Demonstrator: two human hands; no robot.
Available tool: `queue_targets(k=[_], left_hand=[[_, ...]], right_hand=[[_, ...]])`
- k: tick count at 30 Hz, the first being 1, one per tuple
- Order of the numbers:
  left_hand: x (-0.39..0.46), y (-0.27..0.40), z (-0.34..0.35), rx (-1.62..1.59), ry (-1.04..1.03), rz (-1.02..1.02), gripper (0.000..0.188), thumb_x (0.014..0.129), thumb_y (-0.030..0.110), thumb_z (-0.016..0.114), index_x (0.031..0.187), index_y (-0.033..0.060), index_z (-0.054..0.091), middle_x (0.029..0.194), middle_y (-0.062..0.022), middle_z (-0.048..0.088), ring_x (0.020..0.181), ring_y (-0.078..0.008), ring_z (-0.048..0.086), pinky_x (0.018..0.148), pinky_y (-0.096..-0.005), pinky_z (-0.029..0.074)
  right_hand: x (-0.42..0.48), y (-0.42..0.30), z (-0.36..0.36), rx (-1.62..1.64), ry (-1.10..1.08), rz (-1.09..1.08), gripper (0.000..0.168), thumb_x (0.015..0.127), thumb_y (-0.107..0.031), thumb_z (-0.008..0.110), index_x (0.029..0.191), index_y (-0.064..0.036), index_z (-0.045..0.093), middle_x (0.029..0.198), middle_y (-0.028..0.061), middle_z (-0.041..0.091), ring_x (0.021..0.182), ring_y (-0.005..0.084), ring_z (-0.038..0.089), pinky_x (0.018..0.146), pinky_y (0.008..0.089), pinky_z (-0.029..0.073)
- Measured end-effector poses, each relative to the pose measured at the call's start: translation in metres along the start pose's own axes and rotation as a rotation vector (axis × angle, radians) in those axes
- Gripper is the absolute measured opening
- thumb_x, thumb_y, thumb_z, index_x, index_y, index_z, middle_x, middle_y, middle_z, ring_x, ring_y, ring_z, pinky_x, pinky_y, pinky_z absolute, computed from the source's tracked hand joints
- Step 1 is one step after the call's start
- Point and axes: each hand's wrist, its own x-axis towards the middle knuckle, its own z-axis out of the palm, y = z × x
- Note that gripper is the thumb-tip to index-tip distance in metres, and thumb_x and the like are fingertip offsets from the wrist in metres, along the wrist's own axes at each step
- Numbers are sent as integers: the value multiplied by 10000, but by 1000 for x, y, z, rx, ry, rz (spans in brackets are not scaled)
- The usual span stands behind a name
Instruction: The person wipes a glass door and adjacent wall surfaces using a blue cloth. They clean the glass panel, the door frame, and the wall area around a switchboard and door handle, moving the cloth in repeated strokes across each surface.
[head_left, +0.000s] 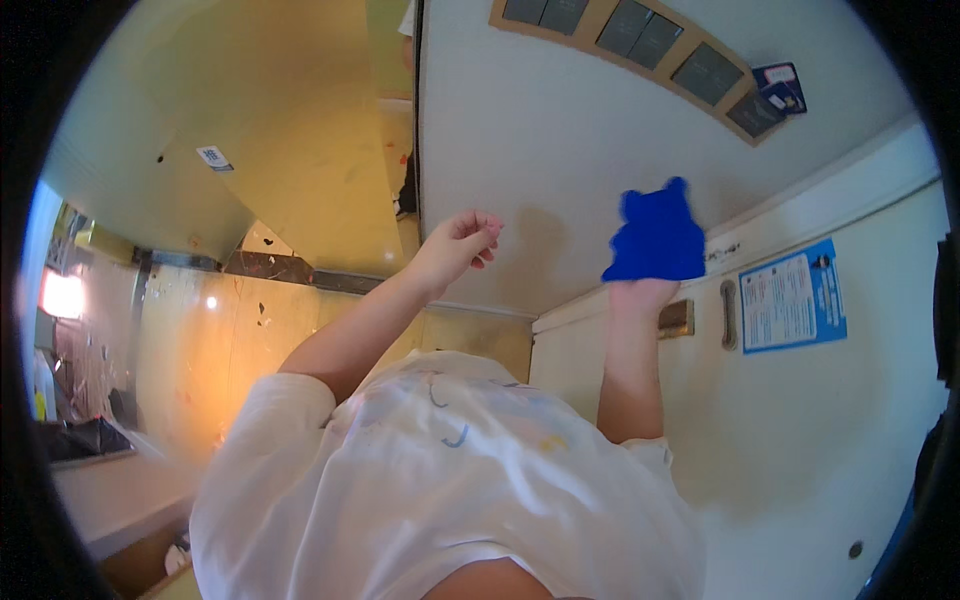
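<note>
My left hand (471, 238) is raised in front of the pale wall, its fingers loosely curled and the thumb close to them. A small pinkish patch shows at its fingertips; whether that is skin or something held, I cannot tell. Further right, a bright blue cloth or mitt (658, 234) with a bumpy outline is at my right hand (651, 291) and hides its fingers and most of the palm. Only the base of that hand and the wrist show below the blue edge. Whether the blue thing touches the wall is not clear.
Dark switch plates (707, 73) in a tan frame run along the wall (480, 112), with small dark cards (781, 88) at one end. At right is a white door (765, 420) with a handle (728, 315) and a blue-edged notice (793, 298). A yellowish panel (300, 135) with a sticker stands left.
</note>
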Motion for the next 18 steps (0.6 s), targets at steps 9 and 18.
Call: queue_targets(k=[9, 18], left_hand=[[11, 6, -11, 40, 204, 7, 154, 962, 173, 582, 1086, 82, 593, 859, 12, 585, 769, -97, 571, 692, -248, 473], [27, 37, -38, 83, 107, 152, 185, 964, 192, 580, 1097, 62, 586, 874, 6, 589, 810, -97, 566, 729, -257, 458]], right_hand=[[131, 79, 34, -1442, 211, -1208, 515, 943, -287, 527, 1337, -12, 340, 1491, 303, 248, 1403, 489, 195, 1127, 625, 112], [90, 135, 81, -1650, -404, -1226, 411, 837, -383, 641, 1051, -35, 598, 1283, 287, 474, 1306, 549, 311, 1053, 676, 202]])
